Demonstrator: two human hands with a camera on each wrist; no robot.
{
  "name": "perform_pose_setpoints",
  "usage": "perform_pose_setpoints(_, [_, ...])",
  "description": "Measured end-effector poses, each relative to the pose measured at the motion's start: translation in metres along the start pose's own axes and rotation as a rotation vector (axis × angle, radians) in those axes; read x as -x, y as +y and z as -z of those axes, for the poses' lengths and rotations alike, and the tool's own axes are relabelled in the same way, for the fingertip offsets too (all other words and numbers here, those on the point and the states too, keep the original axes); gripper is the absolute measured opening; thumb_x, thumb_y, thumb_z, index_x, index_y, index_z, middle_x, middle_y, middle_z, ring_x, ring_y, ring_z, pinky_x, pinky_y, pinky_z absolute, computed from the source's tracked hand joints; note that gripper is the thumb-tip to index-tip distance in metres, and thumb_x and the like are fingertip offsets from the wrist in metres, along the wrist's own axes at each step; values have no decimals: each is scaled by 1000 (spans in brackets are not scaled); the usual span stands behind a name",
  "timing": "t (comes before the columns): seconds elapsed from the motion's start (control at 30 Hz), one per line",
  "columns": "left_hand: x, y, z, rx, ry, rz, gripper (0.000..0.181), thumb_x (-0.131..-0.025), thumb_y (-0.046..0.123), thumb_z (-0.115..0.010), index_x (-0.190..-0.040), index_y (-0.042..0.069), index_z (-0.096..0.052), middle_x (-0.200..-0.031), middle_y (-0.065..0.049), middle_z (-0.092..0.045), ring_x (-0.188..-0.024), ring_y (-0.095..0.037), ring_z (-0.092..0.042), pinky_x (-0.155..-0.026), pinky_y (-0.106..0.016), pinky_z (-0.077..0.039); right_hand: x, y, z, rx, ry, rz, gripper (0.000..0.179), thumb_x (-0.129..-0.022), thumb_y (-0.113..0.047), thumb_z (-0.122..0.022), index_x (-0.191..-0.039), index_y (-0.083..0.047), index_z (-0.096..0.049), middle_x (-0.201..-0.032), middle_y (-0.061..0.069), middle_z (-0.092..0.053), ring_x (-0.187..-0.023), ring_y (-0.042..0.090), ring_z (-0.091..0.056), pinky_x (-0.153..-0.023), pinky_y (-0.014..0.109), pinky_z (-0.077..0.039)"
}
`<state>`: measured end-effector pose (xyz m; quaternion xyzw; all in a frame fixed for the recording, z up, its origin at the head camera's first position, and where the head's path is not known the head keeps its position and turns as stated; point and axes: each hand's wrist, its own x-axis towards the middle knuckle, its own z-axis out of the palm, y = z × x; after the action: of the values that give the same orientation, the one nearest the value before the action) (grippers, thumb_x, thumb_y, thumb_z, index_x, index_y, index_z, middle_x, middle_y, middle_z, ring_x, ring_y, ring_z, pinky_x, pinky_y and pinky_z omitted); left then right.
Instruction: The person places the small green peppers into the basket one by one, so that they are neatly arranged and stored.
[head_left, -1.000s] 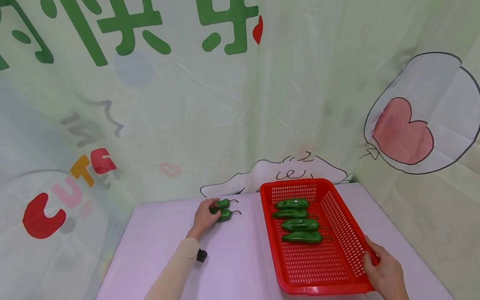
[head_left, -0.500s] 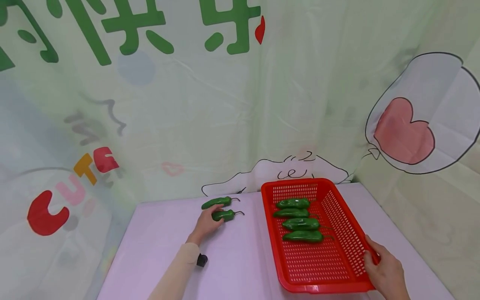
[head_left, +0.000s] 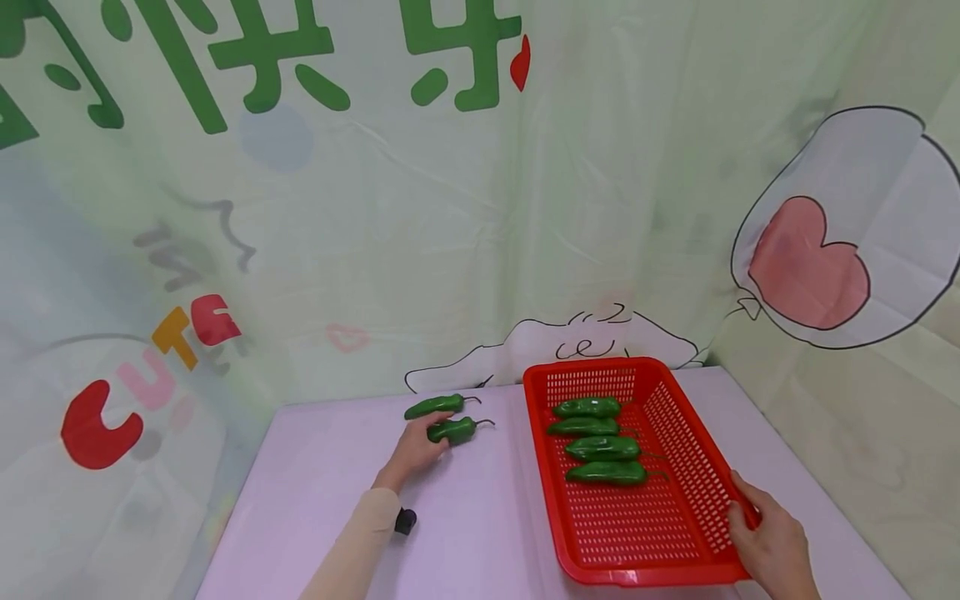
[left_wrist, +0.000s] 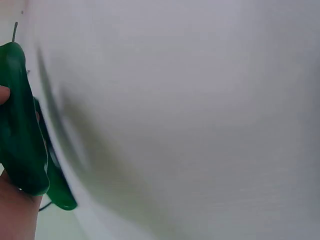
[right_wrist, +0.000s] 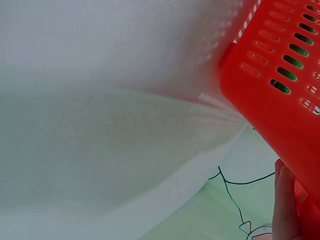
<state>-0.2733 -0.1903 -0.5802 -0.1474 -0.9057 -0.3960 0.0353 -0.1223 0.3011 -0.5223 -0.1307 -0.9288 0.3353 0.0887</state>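
A person's bare left hand [head_left: 417,446] reaches toward the far edge of a pale lavender, smooth-looking tabletop [head_left: 465,521], left of its middle. Its fingers are curled around a long, glossy green pepper with a thin curved stem [head_left: 456,431], gripping the body and leaving the stem end free, pointing right. Whether this pepper is lifted clear of the surface cannot be told. Just beyond it, nearer the far edge, lies a second long green pepper [head_left: 435,406], its stem also to the right.

Near the tabletop's right edge is a shallow, rectangular red plastic basket with slotted walls [head_left: 542,467]. The right hand [head_left: 772,533] grips its rim by the near right corner, fingers wrapped around the edge. Inside, toward the basket's far edge, four glossy green peppers [head_left: 600,449] lie side by side, stems pointing right.

The pepper in the left hand is probably light and fairly firm, with waxy skin that could slip; the thick middle looks the safest hold, as the thin stem might snap. The basket seems light and slightly flexible, best held by its rim.
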Motion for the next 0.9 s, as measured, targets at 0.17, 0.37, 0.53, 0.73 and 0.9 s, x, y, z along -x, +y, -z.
perform_pose_setpoints(0.17, [-8, 11, 5, 14, 34, -87, 47, -83, 0, -70, -129, 3, -63, -125, -18, -64, -115, -34, -58, -100, -53, -43, 1, 2, 0, -2, 17, 33, 48, -93, -5, -51, -138, 12, -45, -127, 44, -48, -65, 25, -55, -44, 27, -45])
perform_pose_setpoints(0.37, [-16, 29, 13, 19, 57, -140, 42, -84, 2, -70, -126, 3, -65, -121, -16, -67, -105, -32, -61, -93, -51, -47, 1, 4, -1, 1, 37, 58, 48, -92, -4, -52, -136, 13, -47, -125, 44, -49, -68, 28, -56, -44, 27, -44])
perform_pose_setpoints(0.53, [-21, 45, 20, 58, 22, -120, 43, -87, 5, -70, -129, 4, -63, -122, -13, -66, -105, -28, -62, -92, -47, -49, 1, 4, -1, -2, 37, 61, 48, -92, -5, -52, -137, 12, -47, -125, 44, -49, -68, 28, -56, -44, 27, -44])
perform_pose_setpoints(0.73, [-26, 69, 25, 101, 24, -136, 42, -88, 8, -71, -129, 7, -64, -122, -12, -67, -101, -28, -65, -88, -44, -52, 1, 2, -1, -6, 4, 17, 49, -94, -6, -52, -139, 11, -44, -128, 43, -48, -64, 24, -55, -44, 27, -45])
perform_pose_setpoints(0.9, [-29, 92, 25, 151, 20, -151, 41, -88, 9, -71, -129, 8, -64, -121, -11, -68, -99, -27, -66, -87, -42, -53, 0, 2, -1, -6, -2, 3, 50, -94, -6, -52, -140, 11, -43, -129, 42, -47, -68, 26, -55, -45, 26, -46])
